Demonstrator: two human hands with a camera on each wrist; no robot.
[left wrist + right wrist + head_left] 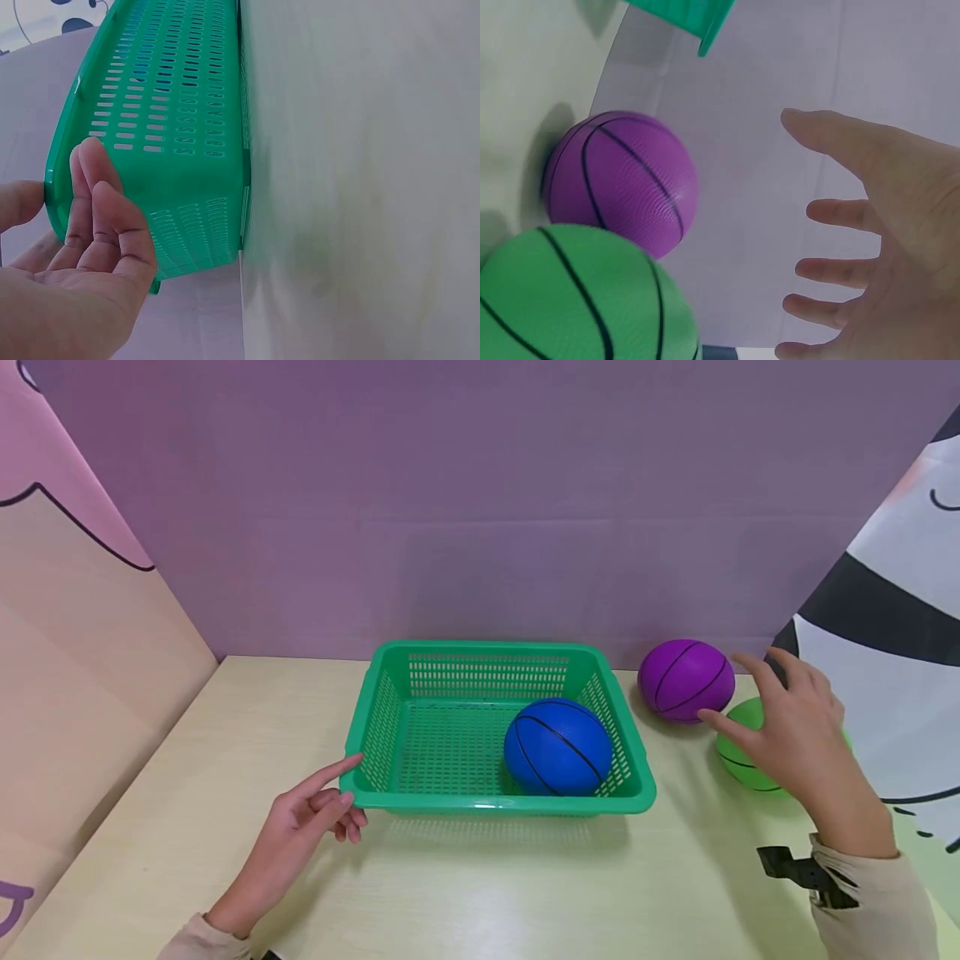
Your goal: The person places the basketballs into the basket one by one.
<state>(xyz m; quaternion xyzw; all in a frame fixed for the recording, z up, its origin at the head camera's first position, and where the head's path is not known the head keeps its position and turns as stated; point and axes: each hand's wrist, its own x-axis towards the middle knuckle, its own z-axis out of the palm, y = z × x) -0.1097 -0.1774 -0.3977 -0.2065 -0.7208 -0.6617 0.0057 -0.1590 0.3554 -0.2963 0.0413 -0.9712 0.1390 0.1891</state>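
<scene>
A green plastic basket [491,804] stands on the table with a blue ball [558,747] in its right part. At the basket's front left corner my left hand [303,818] grips the rim. In the left wrist view, the left hand [94,262] has its thumb at the rim and other fingers by the outer wall of the basket [180,157]. My right hand [798,735] hovers, fingers spread, over a green ball [742,752], partly hiding it. A purple ball [684,681] lies just left of that hand. The right wrist view shows the right hand [885,247] apart from both balls.
The pale wooden table [495,885] meets a purple backdrop [487,510] behind the basket. Printed panels flank it, a pink and beige one [82,635] on the left and a black-and-white one [892,635] on the right, close to the green ball.
</scene>
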